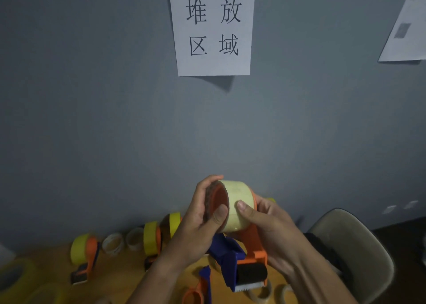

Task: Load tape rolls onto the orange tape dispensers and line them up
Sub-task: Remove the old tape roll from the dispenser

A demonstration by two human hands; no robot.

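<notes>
Tape roll held on an orange dispenser above the counter.
Wall sign (213, 27) behind; counter (50, 273) carries loaded dispensers (86, 255) and spare rolls (112, 243) at left. Dispenser (249, 255) raised — right hand (269, 225) clamped on its frame, thumb on the pale roll (237, 205); left hand (202, 218) grips the roll's near face.

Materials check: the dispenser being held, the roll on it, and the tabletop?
Dispenser: looks like moulded plastic, matte orange frame with blue parts, a black roller that may be rubber, and a pale toothed blade, metal or plastic unclear. Tape roll: glossy, translucent pale-yellow film, probably plastic packing tape. Table: smooth orange-brown surface, maybe wood or laminate; too dim to tell.
</notes>
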